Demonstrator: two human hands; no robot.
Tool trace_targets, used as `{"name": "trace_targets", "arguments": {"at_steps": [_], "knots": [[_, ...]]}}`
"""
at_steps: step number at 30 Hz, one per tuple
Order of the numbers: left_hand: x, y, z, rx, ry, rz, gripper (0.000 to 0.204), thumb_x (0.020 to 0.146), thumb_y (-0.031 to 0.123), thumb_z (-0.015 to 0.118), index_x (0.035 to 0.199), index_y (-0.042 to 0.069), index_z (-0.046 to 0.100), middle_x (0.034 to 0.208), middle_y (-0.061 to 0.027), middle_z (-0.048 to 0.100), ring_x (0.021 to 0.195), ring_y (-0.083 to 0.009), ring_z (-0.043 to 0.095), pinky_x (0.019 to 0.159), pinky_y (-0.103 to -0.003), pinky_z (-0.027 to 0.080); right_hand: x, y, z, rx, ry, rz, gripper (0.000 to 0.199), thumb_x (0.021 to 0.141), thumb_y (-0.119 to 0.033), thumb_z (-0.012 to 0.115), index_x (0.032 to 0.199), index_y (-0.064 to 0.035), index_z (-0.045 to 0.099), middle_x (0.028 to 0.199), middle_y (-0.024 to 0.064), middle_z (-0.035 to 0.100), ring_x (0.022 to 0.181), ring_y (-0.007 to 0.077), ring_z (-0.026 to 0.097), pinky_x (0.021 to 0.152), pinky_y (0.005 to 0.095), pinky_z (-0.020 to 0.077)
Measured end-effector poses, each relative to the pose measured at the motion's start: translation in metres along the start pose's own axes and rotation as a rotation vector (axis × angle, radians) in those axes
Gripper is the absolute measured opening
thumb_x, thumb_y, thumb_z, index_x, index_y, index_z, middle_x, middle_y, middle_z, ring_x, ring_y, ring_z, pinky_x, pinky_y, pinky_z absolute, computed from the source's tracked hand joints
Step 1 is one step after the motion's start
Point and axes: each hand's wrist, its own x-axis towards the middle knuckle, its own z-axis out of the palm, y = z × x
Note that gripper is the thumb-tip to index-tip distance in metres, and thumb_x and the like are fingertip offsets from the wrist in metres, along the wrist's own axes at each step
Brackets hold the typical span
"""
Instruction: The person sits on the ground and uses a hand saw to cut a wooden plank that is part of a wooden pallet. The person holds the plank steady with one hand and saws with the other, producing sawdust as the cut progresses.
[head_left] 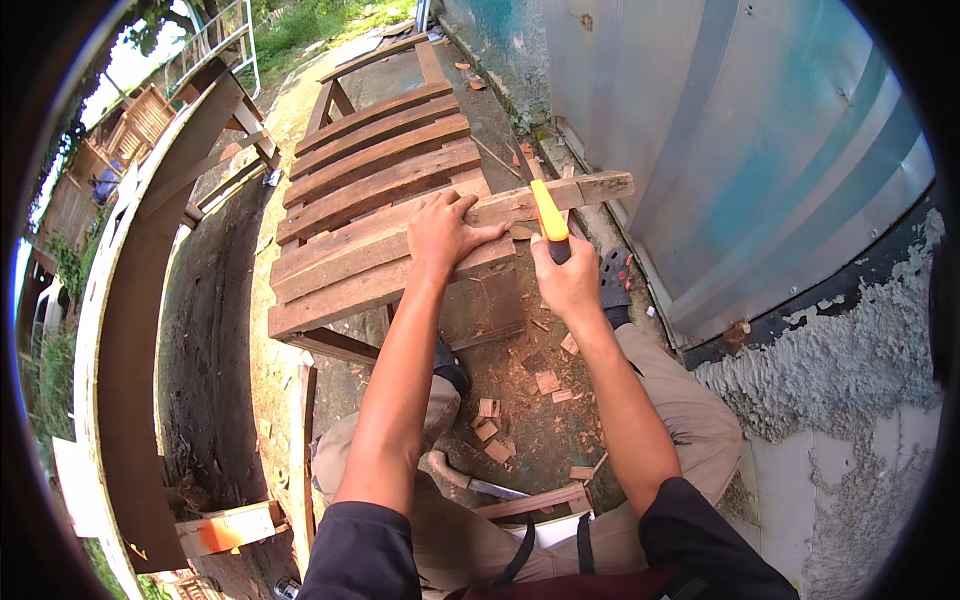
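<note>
A long weathered wooden beam (pixel 350 250) lies across the near end of a slatted wooden bench (pixel 390 180), its right end (pixel 600 187) sticking out past the bench. My left hand (pixel 440 232) grips the beam from above, thumb stretched out along it to the right. Closed round the black end of a yellow handle, my right hand (pixel 568 280) holds a handsaw (pixel 548 208). Its thin blade points away from me and crosses the beam just right of my left hand. How deep the blade sits in the wood cannot be made out.
Wood offcuts (pixel 487 430) and sawdust litter the ground between my feet. A hammer-like tool with a wooden handle (pixel 447 468) lies below me. To the right stand a corrugated metal sheet (pixel 720 180) and a rough wall (pixel 840 360); a long curved board (pixel 120 350) is at left.
</note>
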Motion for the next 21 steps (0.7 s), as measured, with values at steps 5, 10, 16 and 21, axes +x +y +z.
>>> {"name": "trace_targets", "arguments": {"at_steps": [5, 10, 16, 21], "knots": [[-0.004, -0.003, -0.009, -0.020, -0.066, -0.081, 0.069, 0.066, 0.068, 0.082, 0.107, 0.012, 0.082, 0.109, -0.0094, 0.073, 0.108, -0.0275, 0.068, 0.096, -0.040, 0.052, -0.098, 0.022, -0.042, -0.006, -0.041, 0.017, 0.027, 0.095, -0.018, 0.068, 0.077, 0.0012, 0.063, 0.057, 0.0066, 0.055, 0.053, 0.0132, 0.051, 0.053, 0.0356, 0.0411], [-0.009, -0.003, -0.006, -0.008, -0.041, -0.015, 0.072, 0.067, 0.069, 0.080, 0.109, 0.011, 0.080, 0.105, -0.0076, 0.073, 0.103, -0.0260, 0.068, 0.094, -0.039, 0.051, -0.237, 0.009, -0.111, -0.148, -0.095, 0.004, 0.017, 0.090, -0.006, 0.067, 0.075, 0.0013, 0.062, 0.055, 0.0084, 0.054, 0.047, 0.0150, 0.057, 0.048, 0.0343, 0.0424], [-0.014, -0.004, -0.003, -0.010, -0.033, -0.008, 0.072, 0.067, 0.071, 0.079, 0.107, 0.012, 0.081, 0.101, -0.0079, 0.073, 0.101, -0.0247, 0.069, 0.092, -0.039, 0.049, -0.182, -0.005, -0.091, 0.058, -0.041, 0.203, 0.017, 0.094, -0.008, 0.065, 0.079, 0.0020, 0.066, 0.058, 0.0021, 0.055, 0.053, 0.0071, 0.052, 0.050, 0.0312, 0.0402], [-0.001, 0.000, -0.001, -0.010, -0.015, -0.001, 0.073, 0.066, 0.073, 0.079, 0.107, 0.012, 0.081, 0.099, -0.0087, 0.073, 0.100, -0.0256, 0.069, 0.093, -0.039, 0.050, -0.022, 0.007, -0.008, 0.015, 0.013, 0.019, 0.030, 0.095, -0.020, 0.069, 0.077, 0.0034, 0.063, 0.059, 0.0089, 0.059, 0.056, 0.0139, 0.054, 0.055, 0.0367, 0.0421]]}}
